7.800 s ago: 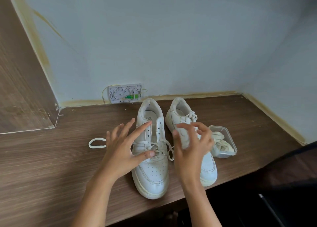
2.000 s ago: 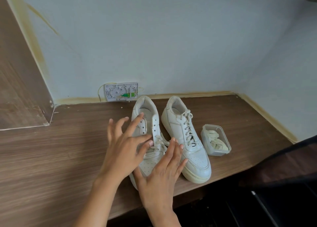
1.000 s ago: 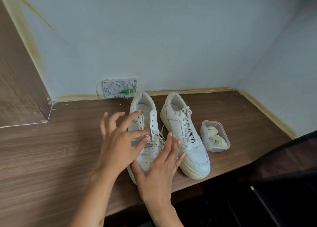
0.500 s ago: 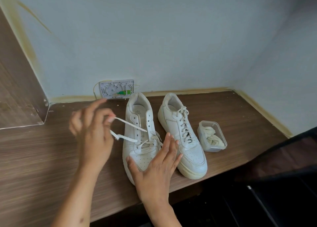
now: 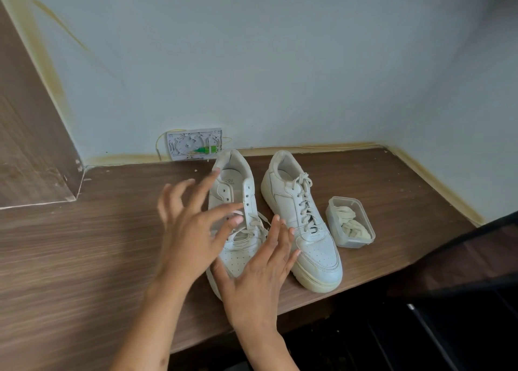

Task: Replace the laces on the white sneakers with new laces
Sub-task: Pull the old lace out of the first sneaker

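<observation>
Old flat white lace (image 5: 253,225), limp and snag-prone: I'd pinch it at 12 o'clock; left hand (image 5: 190,230) and right hand (image 5: 258,275) splayed, holding nothing.

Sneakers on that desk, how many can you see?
2. The left sneaker, partly unlaced, lies under the person's left hand and right hand. The right sneaker, fully laced, sits beside it, next to the plastic container. None seem hidden.
</observation>
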A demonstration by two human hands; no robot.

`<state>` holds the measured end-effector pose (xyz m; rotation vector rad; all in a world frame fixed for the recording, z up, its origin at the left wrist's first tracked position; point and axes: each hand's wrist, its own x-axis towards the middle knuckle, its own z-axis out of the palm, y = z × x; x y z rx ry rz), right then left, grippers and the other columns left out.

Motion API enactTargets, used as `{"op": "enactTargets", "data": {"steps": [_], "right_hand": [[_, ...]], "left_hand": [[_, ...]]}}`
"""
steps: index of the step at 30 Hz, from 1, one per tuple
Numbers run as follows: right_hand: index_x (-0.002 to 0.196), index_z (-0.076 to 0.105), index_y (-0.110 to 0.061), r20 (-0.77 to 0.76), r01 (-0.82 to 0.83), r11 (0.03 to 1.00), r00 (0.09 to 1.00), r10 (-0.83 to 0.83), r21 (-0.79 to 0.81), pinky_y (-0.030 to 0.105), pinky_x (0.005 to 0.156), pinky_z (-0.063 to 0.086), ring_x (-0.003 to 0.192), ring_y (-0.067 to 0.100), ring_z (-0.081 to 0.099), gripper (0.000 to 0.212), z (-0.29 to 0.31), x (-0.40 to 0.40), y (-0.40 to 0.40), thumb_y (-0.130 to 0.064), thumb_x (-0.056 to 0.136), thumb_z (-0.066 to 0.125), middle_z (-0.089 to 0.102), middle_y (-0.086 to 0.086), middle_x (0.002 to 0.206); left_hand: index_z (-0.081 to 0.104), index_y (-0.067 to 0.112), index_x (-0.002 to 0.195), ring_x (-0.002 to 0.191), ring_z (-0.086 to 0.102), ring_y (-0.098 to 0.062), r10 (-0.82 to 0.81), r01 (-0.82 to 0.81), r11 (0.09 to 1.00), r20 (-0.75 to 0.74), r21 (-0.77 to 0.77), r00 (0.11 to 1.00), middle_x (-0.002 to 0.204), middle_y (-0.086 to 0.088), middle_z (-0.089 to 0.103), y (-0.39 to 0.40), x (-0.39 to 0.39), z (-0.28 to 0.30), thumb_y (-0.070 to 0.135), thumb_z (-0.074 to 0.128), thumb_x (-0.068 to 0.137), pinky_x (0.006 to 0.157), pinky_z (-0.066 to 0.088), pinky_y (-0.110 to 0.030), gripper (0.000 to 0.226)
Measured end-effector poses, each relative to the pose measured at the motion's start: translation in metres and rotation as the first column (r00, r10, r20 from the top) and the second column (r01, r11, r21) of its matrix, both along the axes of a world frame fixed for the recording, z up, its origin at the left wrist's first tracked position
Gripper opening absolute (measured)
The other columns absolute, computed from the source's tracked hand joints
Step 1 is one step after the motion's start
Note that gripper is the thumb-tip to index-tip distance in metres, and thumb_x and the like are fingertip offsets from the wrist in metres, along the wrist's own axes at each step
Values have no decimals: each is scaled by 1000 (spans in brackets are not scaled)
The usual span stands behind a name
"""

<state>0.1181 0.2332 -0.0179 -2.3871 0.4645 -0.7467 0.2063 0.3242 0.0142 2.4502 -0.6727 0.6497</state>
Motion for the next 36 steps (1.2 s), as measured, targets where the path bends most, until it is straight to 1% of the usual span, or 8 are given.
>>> {"op": "enactTargets", "data": {"steps": [7, 11, 15, 18, 23, 26, 29, 36], "right_hand": [[151, -17, -26, 1, -17, 1000, 1000, 17, 10, 39, 120, -16, 149, 16, -22, 112, 1, -1, 1, -78, 80, 52, -3, 2, 162], [153, -10, -22, 11, 6, 1000, 1000, -6, 0, 38, 120, -14, 150, 18, -16, 111, 0, -1, 1, -79, 80, 50, 5, 5, 161], [153, -10, -22, 17, 17, 1000, 1000, -17, -6, 40, 119, -12, 151, 20, -12, 112, 0, 0, 0, -75, 78, 54, 4, 1, 159], [154, -10, -21, 11, 25, 1000, 1000, -25, -18, 38, 119, -14, 151, 18, -13, 113, -1, 1, -1, -74, 78, 56, 4, 3, 160], [154, -8, -20, 26, 20, 1000, 999, -20, -7, 36, 119, -15, 151, 17, -14, 112, -1, 1, 0, -73, 79, 56, 7, 4, 160], [154, -9, -22, 25, 12, 1000, 1000, -12, 6, 37, 119, -15, 151, 17, -14, 112, -1, 1, 0, -76, 79, 55, 6, 5, 161], [153, -11, -24, 23, 7, 1000, 1000, -8, 9, 37, 119, -16, 151, 17, -14, 113, -1, 2, 0, -77, 79, 54, 7, 7, 161], [153, -12, -25, 15, 5, 1000, 1000, -5, 12, 35, 119, -18, 150, 15, -18, 113, -1, 0, 0, -78, 78, 53, 3, 3, 161]], "left_hand": [[74, 33, 83, 126, 40, -32, 40, -40, 999, 56, -3, 998, 139, 5, 56, -8, -4, -4, 33, 78, 79, 110, 20, -61, 6], [67, 23, 88, 121, 45, -30, 116, -98, 987, 152, -125, 982, 134, 6, 58, -10, -4, -3, 12, 70, 86, 109, 25, -57, 12], [60, 17, 96, 112, 46, -32, 395, -326, 768, 7, -552, 919, 128, 3, 59, 0, -1, 5, 15, 50, 96, 92, 33, -47, 10], [59, 17, 103, 114, 43, -33, 459, -445, 645, -150, -621, 876, 130, 2, 57, 7, 2, 4, 21, 52, 98, 90, 34, -47, 9], [69, 34, 111, 123, 41, -33, 255, -240, 874, -22, -423, 967, 142, 4, 50, 9, 4, 6, 40, 60, 92, 99, 23, -33, 22], [75, 43, 96, 124, 37, -33, 87, -84, 987, 18, -139, 996, 147, 7, 47, 2, 1, 1, 55, 59, 83, 105, 22, -45, 24], [77, 41, 88, 122, 41, -32, 45, -44, 998, 28, -40, 999, 143, 8, 52, -3, -3, -1, 53, 58, 80, 105, 27, -55, 24], [70, 25, 87, 117, 46, -28, 160, -146, 984, 136, -103, 978, 128, 9, 61, -10, -6, 1, 17, 73, 83, 106, 29, -54, 9]]}}
